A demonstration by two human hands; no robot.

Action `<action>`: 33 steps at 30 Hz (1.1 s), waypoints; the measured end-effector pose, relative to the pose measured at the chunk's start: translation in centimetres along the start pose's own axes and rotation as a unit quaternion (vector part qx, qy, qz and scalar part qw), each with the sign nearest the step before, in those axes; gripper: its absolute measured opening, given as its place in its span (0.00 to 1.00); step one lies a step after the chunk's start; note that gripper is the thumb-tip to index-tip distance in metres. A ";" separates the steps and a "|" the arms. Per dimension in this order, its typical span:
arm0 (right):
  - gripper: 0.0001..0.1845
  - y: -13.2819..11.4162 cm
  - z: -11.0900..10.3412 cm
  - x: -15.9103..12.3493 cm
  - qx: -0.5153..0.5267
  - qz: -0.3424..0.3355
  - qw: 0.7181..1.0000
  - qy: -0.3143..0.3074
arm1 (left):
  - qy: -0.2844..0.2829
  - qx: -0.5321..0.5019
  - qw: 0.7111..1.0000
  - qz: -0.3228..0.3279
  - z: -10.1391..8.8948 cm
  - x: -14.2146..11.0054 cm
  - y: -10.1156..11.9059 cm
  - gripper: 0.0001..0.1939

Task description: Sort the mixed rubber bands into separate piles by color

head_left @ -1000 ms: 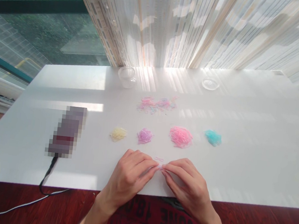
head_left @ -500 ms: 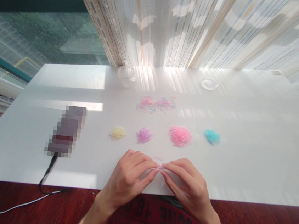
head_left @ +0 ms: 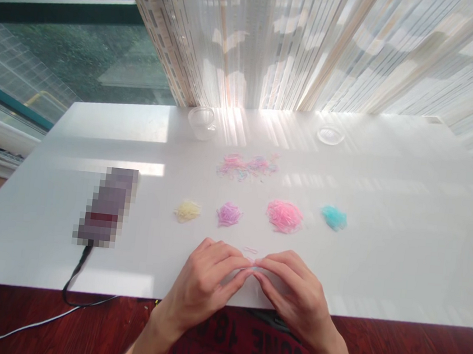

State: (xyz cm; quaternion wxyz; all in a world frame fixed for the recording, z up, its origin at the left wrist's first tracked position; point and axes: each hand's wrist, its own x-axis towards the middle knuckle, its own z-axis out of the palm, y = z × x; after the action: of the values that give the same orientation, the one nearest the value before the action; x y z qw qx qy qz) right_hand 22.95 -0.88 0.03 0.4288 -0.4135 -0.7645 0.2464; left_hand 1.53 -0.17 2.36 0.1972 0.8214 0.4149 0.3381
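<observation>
My left hand (head_left: 209,273) and my right hand (head_left: 298,288) meet fingertip to fingertip close to the table's front edge. Thumbs and index fingers pinch a thin, pale elastic band, mostly covered by the fingertips. Just beyond them lies a loose pinkish elastic band (head_left: 249,250). Farther out, small elastic bands are heaped by colour: a yellow pile (head_left: 188,211), a purple pile (head_left: 229,214), a large pink pile (head_left: 284,216) and a turquoise pile (head_left: 334,217). Behind these spreads a mixed-colour heap (head_left: 246,167).
A clear plastic tub (head_left: 202,123) and a round clear lid (head_left: 330,134) sit toward the back of the white table (head_left: 403,234). At left lies a pixelated phone-like device (head_left: 106,205) with a black cable (head_left: 77,270). Curtains (head_left: 267,45) hang behind.
The fingertips have drawn slightly closer together, and the purplish band between them now shows less. The view has shifted a little; the piles are unchanged.
</observation>
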 end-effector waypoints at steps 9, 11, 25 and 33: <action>0.10 0.0 0.0 -0.1 0.001 -0.008 1.000 -0.007 | -0.005 -0.013 1.000 -0.003 0.0 0.2 0.1 0.04; 0.10 0.0 -0.1 -0.1 0.000 -0.007 1.000 -0.007 | -0.005 -0.015 1.000 -0.006 0.1 0.1 0.1 0.05; 0.07 -0.2 -0.2 0.2 0.012 0.006 1.000 -0.004 | 0.004 -0.011 1.000 -0.002 0.1 0.3 0.2 0.05; 0.07 -0.2 -0.3 0.2 0.016 0.011 1.000 0.004 | 0.016 -0.003 1.000 0.002 -0.2 0.4 0.1 0.06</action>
State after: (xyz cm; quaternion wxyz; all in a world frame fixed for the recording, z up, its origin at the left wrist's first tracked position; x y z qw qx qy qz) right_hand 23.04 -0.84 0.43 0.4358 -0.4157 -0.7542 0.2616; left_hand 1.64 0.08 2.72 0.1921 0.8160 0.4155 0.3531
